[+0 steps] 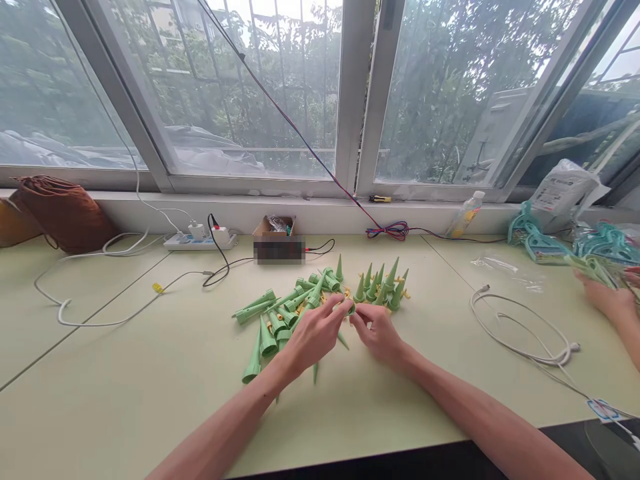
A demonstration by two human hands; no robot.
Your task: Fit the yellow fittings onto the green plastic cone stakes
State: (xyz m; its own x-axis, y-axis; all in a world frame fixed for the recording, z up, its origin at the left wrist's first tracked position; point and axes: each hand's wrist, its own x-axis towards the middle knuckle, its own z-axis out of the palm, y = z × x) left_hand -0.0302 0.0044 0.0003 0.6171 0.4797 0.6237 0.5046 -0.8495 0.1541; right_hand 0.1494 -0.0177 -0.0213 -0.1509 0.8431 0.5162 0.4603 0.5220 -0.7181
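My left hand [320, 327] is closed around a green plastic plant watering spike [351, 307], its open end turned up toward me. Fingers of my right hand [377, 333] are pinched together at the rim of that spike; what lies between them is hidden. Under and left of my left hand is a loose heap of green spikes [254, 309] with small yellow valve pieces [270, 327] among them. Just beyond my right hand, several spikes [393, 270] stand point up in a cluster, some with yellow valves [406, 293] sticking out at the side.
Behind the heap are a small cardboard box [273, 230] and a power strip [175, 243] with cables. A coiled white cable [525, 360] lies at the right. A bottle [465, 215] stands by the window. Another person's hands [607, 297] handle items near teal hangers [545, 247].
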